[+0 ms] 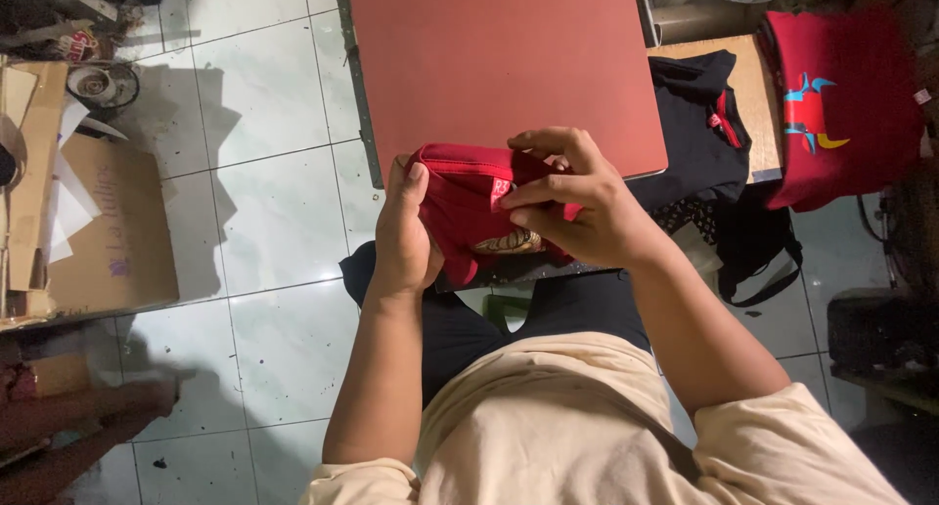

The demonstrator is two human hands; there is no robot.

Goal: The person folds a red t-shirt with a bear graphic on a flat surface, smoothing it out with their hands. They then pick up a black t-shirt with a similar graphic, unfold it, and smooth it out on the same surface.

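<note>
Right now my left hand [406,236] and right hand [577,207] both pinch the bunched red garment [465,207], held crosswise between them at the red surface's [489,55] near edge; its folds are hard to read.

White tiled floor [264,104], red pad [499,65], cardboard [108,241].

- Reddish flat pad [489,55], top centre, lying on a dark-edged base.
- Black garment [699,124] draped just right of the pad.
- Red shirt with blue-and-yellow print [846,104], far right.
- Flattened cardboard [108,231] on the white tiled floor [274,94], left.
- Black bag [758,251] beneath the black garment.
</note>
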